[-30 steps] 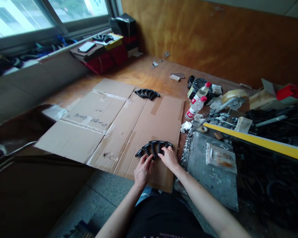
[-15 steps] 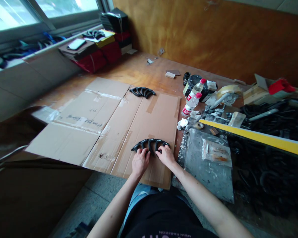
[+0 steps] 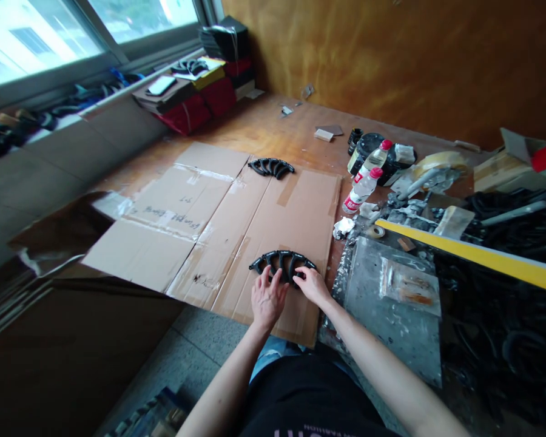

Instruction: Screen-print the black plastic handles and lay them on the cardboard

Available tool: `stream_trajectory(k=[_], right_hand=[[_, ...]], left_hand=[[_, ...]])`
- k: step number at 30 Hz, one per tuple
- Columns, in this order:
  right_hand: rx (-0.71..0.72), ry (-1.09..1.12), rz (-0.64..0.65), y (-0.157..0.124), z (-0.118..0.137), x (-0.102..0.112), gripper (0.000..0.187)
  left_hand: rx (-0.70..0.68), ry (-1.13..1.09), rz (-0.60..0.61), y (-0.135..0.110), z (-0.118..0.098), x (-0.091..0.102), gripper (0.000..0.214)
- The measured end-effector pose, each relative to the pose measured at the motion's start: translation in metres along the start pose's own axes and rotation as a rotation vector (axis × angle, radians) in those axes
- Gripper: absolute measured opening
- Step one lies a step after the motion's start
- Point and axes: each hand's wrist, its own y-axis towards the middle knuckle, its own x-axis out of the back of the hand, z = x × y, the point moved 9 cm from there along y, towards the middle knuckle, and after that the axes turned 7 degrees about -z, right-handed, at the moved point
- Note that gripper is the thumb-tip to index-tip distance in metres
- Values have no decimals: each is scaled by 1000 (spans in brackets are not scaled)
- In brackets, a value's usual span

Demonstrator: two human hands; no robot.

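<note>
Several black curved pieces [image 3: 281,261] lie side by side in a fan-shaped arc near the front edge of a flattened cardboard sheet [image 3: 295,218]. My left hand [image 3: 269,300] is at the near side of this arc, fingers apart, fingertips close to the middle pieces; whether they touch is unclear. At the arc's right end, my right hand [image 3: 313,285] has thumb and fingers closed on the rightmost piece, partly covering it. Farther back on the cardboard is a second fan of similar black pieces [image 3: 272,167], with no hand on it.
Right of the cardboard stand two red-capped bottles [image 3: 360,189], a black tub [image 3: 368,150] and crumpled tissue [image 3: 343,227]. A yellow-edged strip [image 3: 473,252] borders a heap of dark parts [image 3: 505,334]. Red bundles [image 3: 186,112] lie by the window.
My left hand has loosened, its fingers spreading and drawing back slightly from the pieces. My right hand stays at the arc's right end. The camera view has shifted a little left.
</note>
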Motion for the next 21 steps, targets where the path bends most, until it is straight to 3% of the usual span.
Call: stream_trajectory(k=[6,11,16,21], right_hand=[[-32,118,25,5,2,0,33],[-62,168,-16,4,0,-1,34],[-27,233,-35,18,12,-17,34],[92,355,-91,59,54,-26,40]], left_hand=[[80,39,118,9,-26,-20,63],[114,68,81,19,-28,-26,52],[79,92,22,38,-3,-28,43],[53,107,-48,104,30,-19,42]])
